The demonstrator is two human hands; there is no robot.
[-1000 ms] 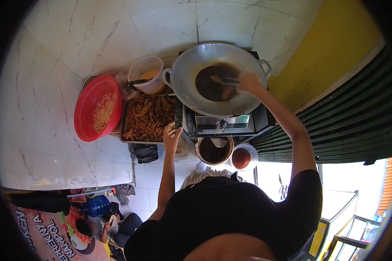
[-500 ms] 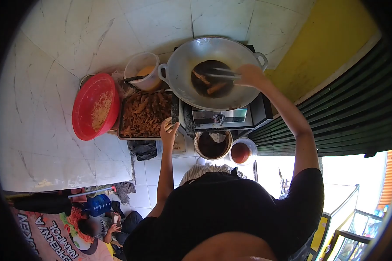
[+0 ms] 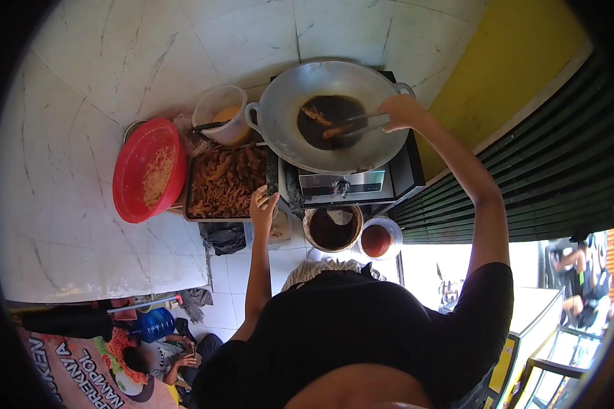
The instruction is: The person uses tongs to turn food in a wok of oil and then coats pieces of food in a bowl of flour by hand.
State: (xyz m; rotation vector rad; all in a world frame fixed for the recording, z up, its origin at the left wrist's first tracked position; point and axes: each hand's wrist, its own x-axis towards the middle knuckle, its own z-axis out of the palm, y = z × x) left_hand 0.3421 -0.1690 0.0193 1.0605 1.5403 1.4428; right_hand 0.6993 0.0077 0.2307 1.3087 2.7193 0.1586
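Observation:
My right hand [image 3: 404,112] is closed round metal tongs [image 3: 367,125] over the right side of a large metal wok [image 3: 280,102]. The tongs' tips are at a brown fried piece [image 3: 338,130] in the dark oil; a second piece [image 3: 315,114] lies up and left of it. The wok stands on a gas stove [image 3: 348,181]. My left hand [image 3: 262,203] is at the lower right corner of a tray [image 3: 211,219] heaped with fried pieces [image 3: 226,178]. Its fingers are partly spread, and nothing shows in them.
Left of the tray is a red basin [image 3: 131,184] with crumbs. A white tub [image 3: 211,102] with orange liquid stands behind the tray. Below the stove are a dark pot [image 3: 333,232] and a bucket [image 3: 376,240] of red liquid. A person [image 3: 167,358] sits at lower left.
My right hand and the tongs have moved right and slightly down, from the left piece to the right one. The left hand stays by the tray. People now show outside at the right.

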